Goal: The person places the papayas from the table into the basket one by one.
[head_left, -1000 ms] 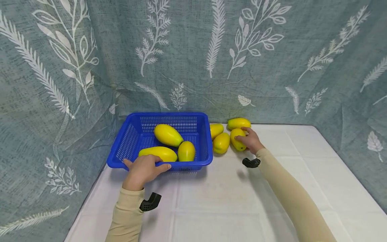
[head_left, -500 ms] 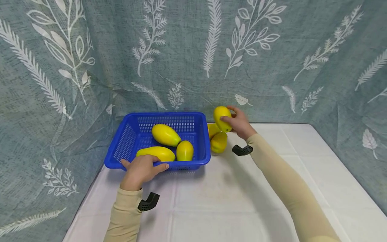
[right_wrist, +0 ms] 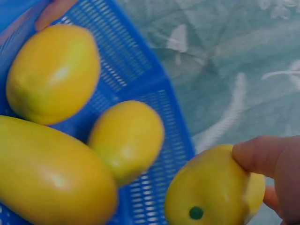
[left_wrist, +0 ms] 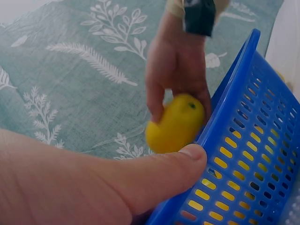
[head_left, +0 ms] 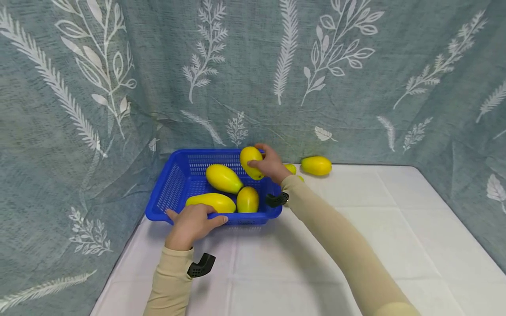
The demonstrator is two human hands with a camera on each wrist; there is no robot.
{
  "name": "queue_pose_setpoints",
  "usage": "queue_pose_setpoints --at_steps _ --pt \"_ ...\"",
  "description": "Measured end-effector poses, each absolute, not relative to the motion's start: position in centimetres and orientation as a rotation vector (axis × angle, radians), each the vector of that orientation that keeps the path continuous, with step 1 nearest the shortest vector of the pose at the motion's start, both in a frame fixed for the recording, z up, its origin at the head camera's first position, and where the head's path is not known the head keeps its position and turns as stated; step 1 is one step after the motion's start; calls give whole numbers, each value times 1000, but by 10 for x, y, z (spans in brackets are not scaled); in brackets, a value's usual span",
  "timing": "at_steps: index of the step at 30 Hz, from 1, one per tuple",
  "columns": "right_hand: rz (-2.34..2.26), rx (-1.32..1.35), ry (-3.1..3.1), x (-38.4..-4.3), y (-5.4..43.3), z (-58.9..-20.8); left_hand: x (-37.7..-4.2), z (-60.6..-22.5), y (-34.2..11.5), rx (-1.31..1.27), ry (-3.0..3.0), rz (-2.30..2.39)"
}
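A blue plastic basket (head_left: pixel 253 217) with slotted walls stands on the table. My left hand (head_left: pixel 192 224) grips its near rim, the thumb (left_wrist: pixel 164 176) lying along the outside in the left wrist view. Over the basket's right back part, my right hand (head_left: pixel 272 166) holds a yellow papaya (head_left: pixel 250 159) between thumb and fingers. A small green stem spot shows on this papaya (right_wrist: pixel 206 192) in the right wrist view. Inside the basket lie three more papayas: one at the back (head_left: pixel 222 177), one by my left hand (head_left: pixel 213 201), one at the right (head_left: pixel 247 199).
Right of the basket, a papaya (head_left: pixel 316 166) lies near the table's back edge. Other yellow fruit (head_left: pixel 291 168) beside the basket is mostly hidden by the right forearm. A white cloth (head_left: pixel 356 228) covers the table, and a grey-green leaf-patterned curtain (head_left: pixel 261 87) hangs behind.
My right hand has lifted a papaya from the group on the table and carried it left, over the basket. The left hand stays on the near rim.
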State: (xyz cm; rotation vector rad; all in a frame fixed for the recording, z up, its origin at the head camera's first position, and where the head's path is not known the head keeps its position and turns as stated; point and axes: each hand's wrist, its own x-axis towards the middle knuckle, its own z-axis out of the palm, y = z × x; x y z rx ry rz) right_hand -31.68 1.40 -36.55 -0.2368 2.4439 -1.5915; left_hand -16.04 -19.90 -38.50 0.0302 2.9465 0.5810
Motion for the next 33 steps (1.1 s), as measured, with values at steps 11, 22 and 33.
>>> queue_pose_setpoints --at_steps 11,22,33 --pt "-1214 -292 2636 -319 -5 -392 -159 -385 -200 26 2956 570" --pt "-1079 -279 2656 -318 -12 -400 -158 -385 -200 3 2947 578" --pt "-1094 -260 2670 -312 -10 -394 -158 -385 -201 9 2961 593"
